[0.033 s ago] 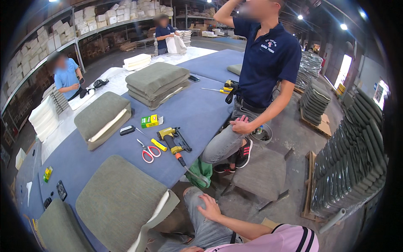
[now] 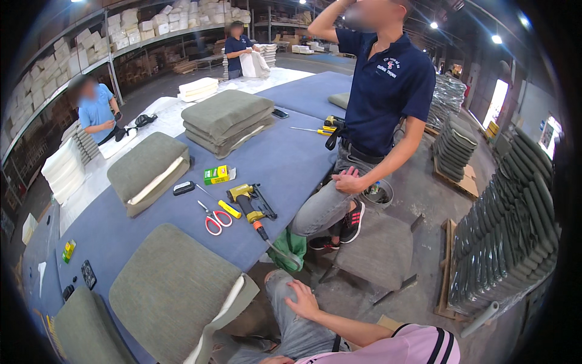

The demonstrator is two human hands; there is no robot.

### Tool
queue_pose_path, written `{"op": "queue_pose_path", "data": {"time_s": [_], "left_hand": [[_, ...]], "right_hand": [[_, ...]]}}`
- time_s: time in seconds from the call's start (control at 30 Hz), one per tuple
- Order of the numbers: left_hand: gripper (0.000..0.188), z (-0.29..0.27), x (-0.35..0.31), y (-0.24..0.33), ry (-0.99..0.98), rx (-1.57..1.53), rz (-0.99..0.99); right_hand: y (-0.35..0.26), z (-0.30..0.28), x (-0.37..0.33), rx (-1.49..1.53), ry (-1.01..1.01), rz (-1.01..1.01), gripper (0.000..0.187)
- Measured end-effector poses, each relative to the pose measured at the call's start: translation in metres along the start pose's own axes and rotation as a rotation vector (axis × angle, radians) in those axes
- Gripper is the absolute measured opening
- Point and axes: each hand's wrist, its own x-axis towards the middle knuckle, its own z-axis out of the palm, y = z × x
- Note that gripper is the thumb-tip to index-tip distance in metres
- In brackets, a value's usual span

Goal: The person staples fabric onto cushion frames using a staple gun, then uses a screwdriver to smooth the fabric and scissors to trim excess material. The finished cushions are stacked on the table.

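Observation:
My right hand (image 2: 303,299) lies with its fingers spread on my knee in torn grey jeans, holding nothing. Only a sliver of my left hand (image 2: 277,360) shows at the lower edge, and its fingers are hidden. Left of my knee, a grey-green upholstered seat pad (image 2: 173,282) rests at the table edge, with a white strip and loose fabric along its near side. Beyond it on the blue table (image 2: 163,221) lie red-handled scissors (image 2: 216,219), a yellow-handled screwdriver (image 2: 229,208), a pneumatic staple gun (image 2: 250,201) with its hose, and a green-yellow box (image 2: 218,175).
Folded grey-green pads (image 2: 227,118) stand stacked on the table; another cushion (image 2: 148,164) lies nearer. A co-worker in a navy shirt (image 2: 388,79) sits at the table's right edge, one foot by a grey chair (image 2: 376,249). Wrapped cushion stacks (image 2: 503,242) stand on pallets at right.

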Motion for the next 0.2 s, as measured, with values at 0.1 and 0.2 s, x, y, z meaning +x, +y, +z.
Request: {"op": "queue_pose_path", "data": {"time_s": [0.1, 0.2], "left_hand": [[0.029, -0.0065, 0.0019, -0.0009, -0.082, -0.010, -0.039], [0.031, -0.0121, 0.0003, 0.0042, -0.124, -0.005, -0.092]], "right_hand": [[-0.0002, 0.0002, 0.0000, -0.001, 0.001, 0.002, 0.064], [-0.0015, 0.0002, 0.0000, -0.002, 0.002, 0.001, 0.064]]}}
